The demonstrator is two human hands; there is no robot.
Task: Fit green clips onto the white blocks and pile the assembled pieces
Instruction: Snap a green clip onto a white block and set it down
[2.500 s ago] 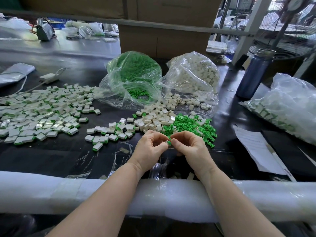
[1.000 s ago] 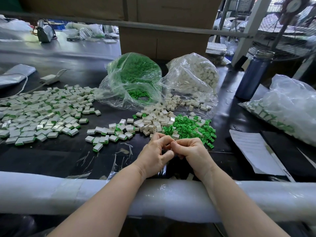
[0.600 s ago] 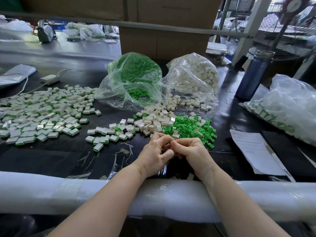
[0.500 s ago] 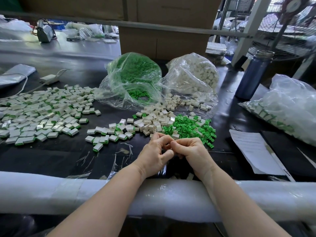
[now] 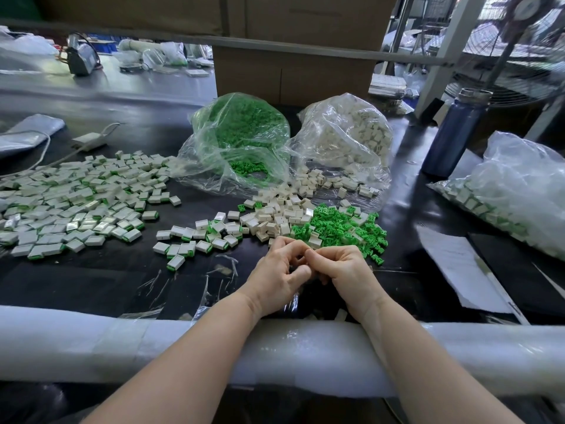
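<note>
Head view: both hands bunched together mid-table, presumably pressing a clip into a block.

Can't actually see the piece, buried between curled fingers of left hand (image 5: 276,278) and right hand (image 5: 344,269), so clearly pinching something but no telling what. Compared with a couple seconds back: green bit at the fingertips gone from sight, hands pulled a touch nearer the padded edge (image 5: 122,347), barely budging since. Probably means clip seated or nearly there. Loose green clips (image 5: 339,229) and white blocks (image 5: 275,214) just beyond the knuckles, finished pieces (image 5: 76,203) spread off left, supply bags (image 5: 241,142) behind.
</note>
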